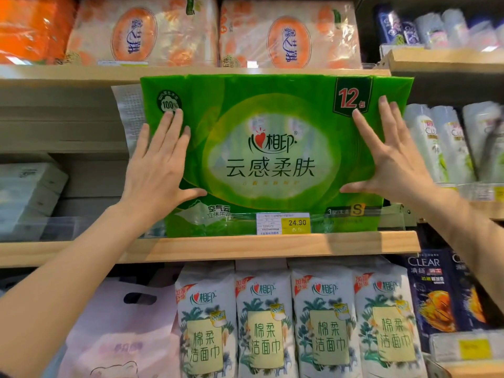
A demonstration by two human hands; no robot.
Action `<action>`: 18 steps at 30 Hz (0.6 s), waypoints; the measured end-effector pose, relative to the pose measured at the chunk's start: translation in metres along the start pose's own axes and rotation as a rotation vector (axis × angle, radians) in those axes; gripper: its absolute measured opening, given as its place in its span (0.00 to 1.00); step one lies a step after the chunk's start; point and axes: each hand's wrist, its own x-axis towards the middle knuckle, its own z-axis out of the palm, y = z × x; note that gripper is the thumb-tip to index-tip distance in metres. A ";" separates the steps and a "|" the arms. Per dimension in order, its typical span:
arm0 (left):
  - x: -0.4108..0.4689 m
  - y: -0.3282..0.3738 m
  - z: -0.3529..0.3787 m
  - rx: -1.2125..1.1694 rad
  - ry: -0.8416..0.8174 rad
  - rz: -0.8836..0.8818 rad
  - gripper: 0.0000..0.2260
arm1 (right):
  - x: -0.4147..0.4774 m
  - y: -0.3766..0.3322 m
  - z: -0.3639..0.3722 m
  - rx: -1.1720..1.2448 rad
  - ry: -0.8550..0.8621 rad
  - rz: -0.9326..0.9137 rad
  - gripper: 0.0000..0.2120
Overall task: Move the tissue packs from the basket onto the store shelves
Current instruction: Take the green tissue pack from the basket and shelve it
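A large green tissue pack [270, 118] marked "12" stands upright on the middle wooden shelf [81, 252], behind a clear price rail. My left hand [161, 165] lies flat against the pack's left front face, fingers spread, thumb pointing right. My right hand [387, 159] lies flat against its right front face in the same way. Neither hand wraps around the pack. The basket is not in view.
Orange-and-white tissue packs [289, 36] fill the shelf above. White face-towel packs [294, 323] line the shelf below, next to a pink bag [120, 331]. Shampoo bottles [441, 143] stand at the right, grey boxes [27, 192] at the left. A yellow price tag [296, 222] hangs on the rail.
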 end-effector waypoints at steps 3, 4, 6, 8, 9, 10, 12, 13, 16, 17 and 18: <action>0.008 -0.005 -0.003 -0.003 -0.019 0.051 0.56 | 0.000 0.002 -0.003 0.043 -0.035 -0.005 0.61; 0.011 -0.007 -0.003 0.009 -0.025 0.081 0.57 | 0.001 0.002 -0.004 0.059 -0.038 -0.009 0.60; 0.017 -0.011 -0.002 0.027 -0.030 0.135 0.56 | 0.002 0.001 -0.003 0.077 -0.035 -0.008 0.60; 0.020 -0.014 0.002 0.013 -0.037 0.148 0.54 | 0.003 0.003 0.001 0.090 -0.020 -0.001 0.60; 0.021 -0.016 0.004 0.001 -0.041 0.146 0.54 | 0.004 0.004 0.002 0.100 -0.014 0.003 0.61; 0.022 -0.016 0.005 -0.010 -0.048 0.142 0.54 | 0.005 0.004 0.002 0.109 -0.015 0.001 0.61; 0.030 -0.015 0.008 -0.026 -0.107 0.143 0.55 | 0.014 0.004 0.003 0.097 -0.059 -0.016 0.61; 0.036 -0.016 0.011 -0.030 -0.173 0.144 0.55 | 0.019 0.003 0.005 0.068 -0.109 -0.025 0.61; 0.046 -0.023 0.028 -0.111 -0.390 0.130 0.52 | 0.028 0.006 0.026 0.109 -0.276 -0.051 0.57; 0.048 -0.026 0.034 -0.151 -0.404 0.130 0.51 | 0.030 0.009 0.031 0.165 -0.294 -0.049 0.56; 0.049 -0.028 0.037 -0.188 -0.399 0.132 0.49 | 0.032 0.012 0.033 0.217 -0.296 -0.045 0.55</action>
